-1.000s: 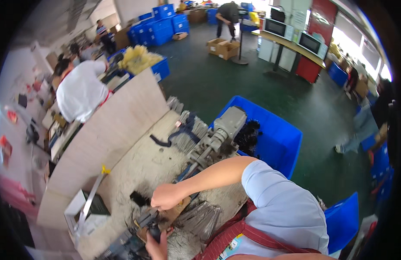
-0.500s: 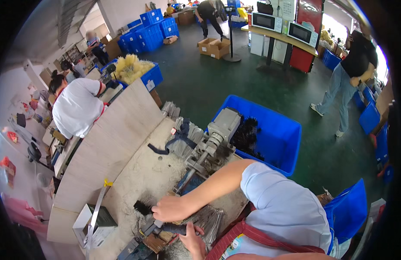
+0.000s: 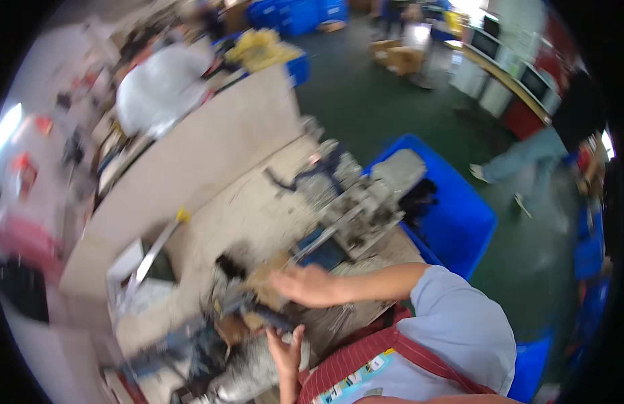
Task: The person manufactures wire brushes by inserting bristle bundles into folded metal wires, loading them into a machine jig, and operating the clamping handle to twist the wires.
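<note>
My left hand point(image 3: 285, 351) is at the lower middle, thumb and fingers on either side of the end of a dark, rod-shaped brush point(image 3: 273, 316). The brush's other end reaches a small machine part point(image 3: 236, 301) on the bench. Just above it hovers my right hand point(image 3: 304, 285), blurred, with fingers stretched out and nothing visible in them. A black bristle tuft point(image 3: 230, 266) stands beyond the machine part. Below my left hand lies a pale bundle of wires point(image 3: 248, 367).
A motor with a shaft point(image 3: 399, 172) sits at the bench's far right, against a blue tub point(image 3: 463, 225) with black bristly pieces. A wooden partition point(image 3: 190, 161) edges the bench. An open box point(image 3: 140, 273) stands left. Co-workers are beyond the partition and at far right.
My right hand has lifted off the machine part and its fingers have straightened. My left hand stays at the dark brush. The whole view has swung, so the bench sits differently and is blurred.
</note>
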`<action>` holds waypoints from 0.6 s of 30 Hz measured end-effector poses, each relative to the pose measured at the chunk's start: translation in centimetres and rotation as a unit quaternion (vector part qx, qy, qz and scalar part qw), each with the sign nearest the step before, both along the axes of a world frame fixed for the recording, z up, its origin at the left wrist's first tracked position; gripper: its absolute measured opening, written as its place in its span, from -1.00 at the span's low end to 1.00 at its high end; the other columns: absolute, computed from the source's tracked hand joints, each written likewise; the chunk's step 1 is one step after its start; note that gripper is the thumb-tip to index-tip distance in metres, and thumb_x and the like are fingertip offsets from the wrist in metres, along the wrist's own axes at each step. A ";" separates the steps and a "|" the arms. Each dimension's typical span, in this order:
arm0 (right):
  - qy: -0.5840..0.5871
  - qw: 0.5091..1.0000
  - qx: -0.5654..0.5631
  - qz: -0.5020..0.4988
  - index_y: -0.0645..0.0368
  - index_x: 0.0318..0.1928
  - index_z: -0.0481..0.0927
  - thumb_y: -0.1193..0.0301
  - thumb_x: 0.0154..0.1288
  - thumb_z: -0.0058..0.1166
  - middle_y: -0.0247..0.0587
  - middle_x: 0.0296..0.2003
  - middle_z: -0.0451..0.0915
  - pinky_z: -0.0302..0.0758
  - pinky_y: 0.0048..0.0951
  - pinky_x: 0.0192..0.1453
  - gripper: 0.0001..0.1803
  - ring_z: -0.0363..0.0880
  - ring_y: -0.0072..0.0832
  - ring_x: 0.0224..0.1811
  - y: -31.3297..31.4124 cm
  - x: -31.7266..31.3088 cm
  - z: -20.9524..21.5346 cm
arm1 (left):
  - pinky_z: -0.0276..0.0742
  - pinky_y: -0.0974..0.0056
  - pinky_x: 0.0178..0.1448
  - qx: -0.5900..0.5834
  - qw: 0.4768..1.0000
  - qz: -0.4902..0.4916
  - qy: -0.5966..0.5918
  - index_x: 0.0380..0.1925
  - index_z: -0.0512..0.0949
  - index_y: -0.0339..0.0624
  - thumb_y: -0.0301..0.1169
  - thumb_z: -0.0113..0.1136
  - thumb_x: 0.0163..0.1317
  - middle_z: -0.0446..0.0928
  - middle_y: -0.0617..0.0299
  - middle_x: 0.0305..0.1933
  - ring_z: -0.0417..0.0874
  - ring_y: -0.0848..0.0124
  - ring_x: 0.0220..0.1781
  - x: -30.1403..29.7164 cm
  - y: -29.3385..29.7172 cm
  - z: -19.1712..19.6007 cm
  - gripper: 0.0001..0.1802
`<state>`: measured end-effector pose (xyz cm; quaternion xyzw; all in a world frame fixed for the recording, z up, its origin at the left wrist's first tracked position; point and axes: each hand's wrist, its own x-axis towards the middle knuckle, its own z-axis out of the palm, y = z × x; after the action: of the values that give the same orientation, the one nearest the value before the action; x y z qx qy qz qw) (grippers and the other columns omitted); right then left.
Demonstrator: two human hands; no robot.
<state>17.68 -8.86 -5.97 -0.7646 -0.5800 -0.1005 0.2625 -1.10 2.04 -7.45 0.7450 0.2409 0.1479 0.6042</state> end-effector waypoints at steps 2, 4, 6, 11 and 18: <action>0.014 0.997 -0.070 -0.025 0.11 -0.01 0.55 0.41 0.13 0.04 -0.15 0.06 0.52 0.66 -0.30 -0.23 -0.64 0.55 -0.19 0.01 -0.2 1.3 1.1 | 0.56 0.30 -0.11 -0.004 0.997 0.060 -0.053 -0.03 0.46 -0.38 -0.38 0.26 0.27 0.62 0.10 -0.25 0.63 0.36 -0.22 -2.1 1.0 -0.1 -0.64; 0.000 0.993 -0.112 -0.035 0.10 -0.15 0.56 0.43 0.12 0.05 -0.25 -0.02 0.54 0.65 -0.31 -0.20 -0.76 0.53 -0.23 0.03 -0.4 2.6 -0.4 | 0.52 0.35 -0.23 -0.081 0.989 0.115 0.044 -0.16 0.51 -0.37 -0.36 0.14 0.37 0.60 0.14 -0.34 0.59 0.44 -0.32 -4.6 3.3 -0.5 -0.76; 0.014 0.996 -0.088 -0.027 0.10 -0.25 0.54 0.42 0.15 0.05 -0.23 -0.10 0.54 0.65 -0.30 -0.32 -0.86 0.56 -0.25 -0.03 -0.3 3.3 -0.2 | 0.45 0.37 -0.35 -0.130 0.964 0.228 0.034 -0.32 0.53 -0.28 -0.32 0.07 0.40 0.58 0.23 -0.37 0.55 0.48 -0.41 -6.2 4.3 -0.8 -0.78; 0.033 0.989 -0.130 -0.059 0.09 -0.27 0.50 0.45 0.16 0.06 -0.23 -0.23 0.48 0.52 -0.19 -0.24 -0.90 0.55 -0.23 -0.17 -0.6 4.3 1.3 | 0.49 0.33 -0.38 -0.246 0.898 0.366 0.003 -0.15 0.46 -0.23 -0.19 0.08 0.42 0.55 0.16 -0.27 0.60 0.41 -0.38 -7.6 6.8 -2.0 -0.71; -0.032 0.990 -0.130 -0.051 0.14 -0.20 0.50 0.54 0.02 0.17 -0.17 -0.22 0.58 0.52 -0.17 -0.18 -0.73 0.59 -0.16 -0.20 -2.4 4.1 1.0 | 0.51 0.35 -0.49 -0.131 0.923 0.362 0.003 -0.22 0.47 -0.28 -0.22 0.01 0.46 0.57 0.13 -0.35 0.61 0.41 -0.44 -6.3 8.1 -2.4 -0.70</action>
<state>21.81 -11.26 -4.99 -0.8174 -0.5561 -0.0621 0.1369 -7.38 10.11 -9.82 0.5217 0.5129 0.3216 0.6011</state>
